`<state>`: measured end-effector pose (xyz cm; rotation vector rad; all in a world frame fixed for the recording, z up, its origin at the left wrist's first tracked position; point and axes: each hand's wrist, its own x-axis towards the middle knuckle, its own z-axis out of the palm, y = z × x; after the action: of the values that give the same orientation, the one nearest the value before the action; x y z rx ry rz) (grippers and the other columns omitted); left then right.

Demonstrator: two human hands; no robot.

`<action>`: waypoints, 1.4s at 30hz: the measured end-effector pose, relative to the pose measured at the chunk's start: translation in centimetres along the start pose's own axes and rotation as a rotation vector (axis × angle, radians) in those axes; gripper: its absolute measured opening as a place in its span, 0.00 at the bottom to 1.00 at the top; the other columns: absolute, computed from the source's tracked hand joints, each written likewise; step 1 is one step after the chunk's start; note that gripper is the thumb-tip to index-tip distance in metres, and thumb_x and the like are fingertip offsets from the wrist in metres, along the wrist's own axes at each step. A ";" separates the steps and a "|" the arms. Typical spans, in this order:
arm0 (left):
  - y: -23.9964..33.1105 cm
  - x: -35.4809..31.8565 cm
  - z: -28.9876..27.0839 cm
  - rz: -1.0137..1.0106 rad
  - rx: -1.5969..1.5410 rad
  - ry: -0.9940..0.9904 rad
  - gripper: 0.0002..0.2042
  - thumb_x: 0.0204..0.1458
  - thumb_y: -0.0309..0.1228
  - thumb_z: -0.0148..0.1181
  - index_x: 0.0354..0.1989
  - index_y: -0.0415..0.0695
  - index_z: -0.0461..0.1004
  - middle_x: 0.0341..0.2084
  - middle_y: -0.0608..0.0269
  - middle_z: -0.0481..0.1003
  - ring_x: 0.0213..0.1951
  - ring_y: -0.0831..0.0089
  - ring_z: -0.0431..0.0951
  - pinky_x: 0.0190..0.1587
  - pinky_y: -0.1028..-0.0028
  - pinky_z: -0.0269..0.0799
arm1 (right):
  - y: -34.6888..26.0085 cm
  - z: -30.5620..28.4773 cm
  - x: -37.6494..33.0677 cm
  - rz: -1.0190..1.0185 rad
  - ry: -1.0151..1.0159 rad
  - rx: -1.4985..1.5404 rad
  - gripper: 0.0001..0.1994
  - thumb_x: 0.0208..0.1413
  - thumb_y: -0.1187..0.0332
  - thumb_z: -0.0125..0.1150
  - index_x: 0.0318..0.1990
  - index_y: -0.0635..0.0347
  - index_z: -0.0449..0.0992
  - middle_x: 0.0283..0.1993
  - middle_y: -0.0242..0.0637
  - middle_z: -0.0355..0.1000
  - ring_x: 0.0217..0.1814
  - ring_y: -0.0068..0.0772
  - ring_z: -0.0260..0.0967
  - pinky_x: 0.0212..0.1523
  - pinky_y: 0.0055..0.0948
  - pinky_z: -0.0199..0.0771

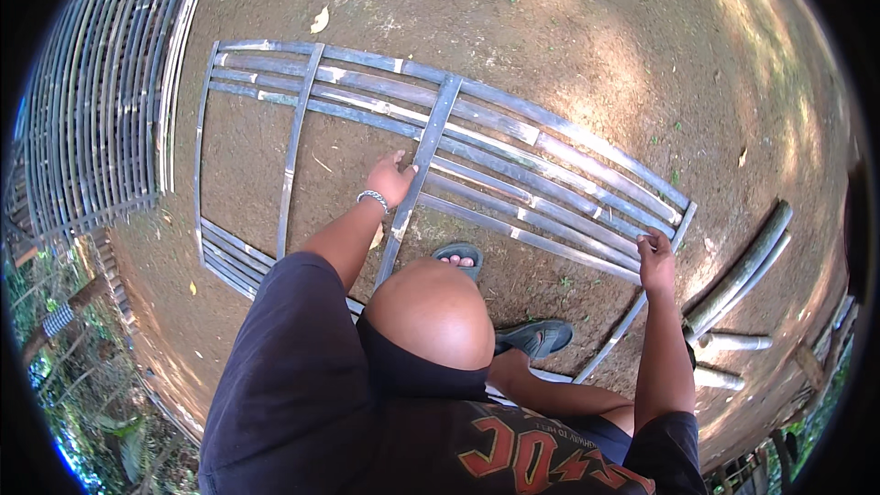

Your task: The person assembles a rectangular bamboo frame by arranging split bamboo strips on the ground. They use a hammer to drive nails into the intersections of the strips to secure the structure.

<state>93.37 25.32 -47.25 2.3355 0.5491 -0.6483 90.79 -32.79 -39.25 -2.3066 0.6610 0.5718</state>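
Note:
A frame of split bamboo slats (367, 110) lies on the ground before me, its long slats crossing several crosspieces. My left hand (392, 180), with a chain bracelet on the wrist, is at the left edge of the middle crosspiece (427, 148). Its fingers are loosely bent and apart, and nothing shows in them. At the frame's right end, my right hand (656, 261) has its fingers closed round the end of a bamboo slat (587, 258), beside the end crosspiece (684, 225). My knee and leg hide part of the frame's near side.
At the far left stands a panel of closely set bamboo strips (101, 82). Bamboo poles (744, 266) and short cut pieces (733, 342) lie on the right. My sandalled feet (536, 339) are beside the frame, on bare soil (513, 18) with scattered leaves.

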 end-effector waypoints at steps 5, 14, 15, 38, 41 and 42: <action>0.4 -1.4 4.7 0.095 -0.018 0.351 0.25 0.54 0.40 0.69 0.57 0.36 0.77 0.50 0.42 0.75 0.55 0.45 0.75 0.62 0.56 0.68 | -0.6 3.1 -2.5 -0.071 -0.003 0.020 0.21 0.63 0.61 0.66 0.57 0.65 0.76 0.43 0.42 0.81 0.44 0.32 0.77 0.49 0.31 0.76; 1.7 -1.6 5.9 -0.004 -0.071 0.404 0.21 0.54 0.41 0.69 0.53 0.45 0.82 0.49 0.51 0.76 0.56 0.51 0.70 0.63 0.58 0.65 | -1.9 6.8 -8.7 -0.140 -0.292 -0.196 0.20 0.62 0.61 0.67 0.57 0.62 0.77 0.47 0.44 0.82 0.44 0.35 0.80 0.48 0.34 0.79; 1.9 -1.8 6.0 0.002 -0.083 0.422 0.21 0.53 0.41 0.69 0.53 0.43 0.82 0.49 0.50 0.76 0.55 0.50 0.71 0.62 0.57 0.66 | -1.4 6.7 -8.2 -0.134 -0.287 -0.189 0.20 0.61 0.61 0.68 0.57 0.62 0.77 0.47 0.44 0.82 0.45 0.36 0.80 0.48 0.34 0.79; 0.4 -4.7 9.3 -0.064 -0.170 0.622 0.24 0.50 0.38 0.73 0.55 0.43 0.79 0.52 0.59 0.71 0.58 0.56 0.68 0.62 0.55 0.62 | -3.7 8.0 -6.9 -0.079 -0.403 -0.282 0.21 0.64 0.63 0.66 0.59 0.66 0.74 0.44 0.42 0.80 0.45 0.31 0.77 0.49 0.30 0.75; 0.3 -4.7 9.8 -0.068 -0.181 0.648 0.24 0.50 0.37 0.72 0.55 0.43 0.79 0.51 0.60 0.71 0.58 0.56 0.68 0.62 0.55 0.62 | -4.3 8.5 -6.8 -0.108 -0.416 -0.235 0.21 0.64 0.63 0.66 0.58 0.68 0.74 0.44 0.42 0.80 0.45 0.31 0.77 0.48 0.30 0.75; 0.5 -4.6 9.8 -0.071 -0.185 0.636 0.23 0.50 0.37 0.72 0.55 0.43 0.79 0.51 0.60 0.71 0.58 0.56 0.68 0.62 0.55 0.62 | -4.1 8.5 -6.7 -0.102 -0.414 -0.230 0.21 0.64 0.63 0.66 0.58 0.68 0.73 0.44 0.42 0.80 0.45 0.31 0.77 0.48 0.29 0.75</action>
<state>87.00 17.35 -50.94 2.3256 0.9289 0.1378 86.17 -22.20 -39.45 -2.3074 0.2890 1.0844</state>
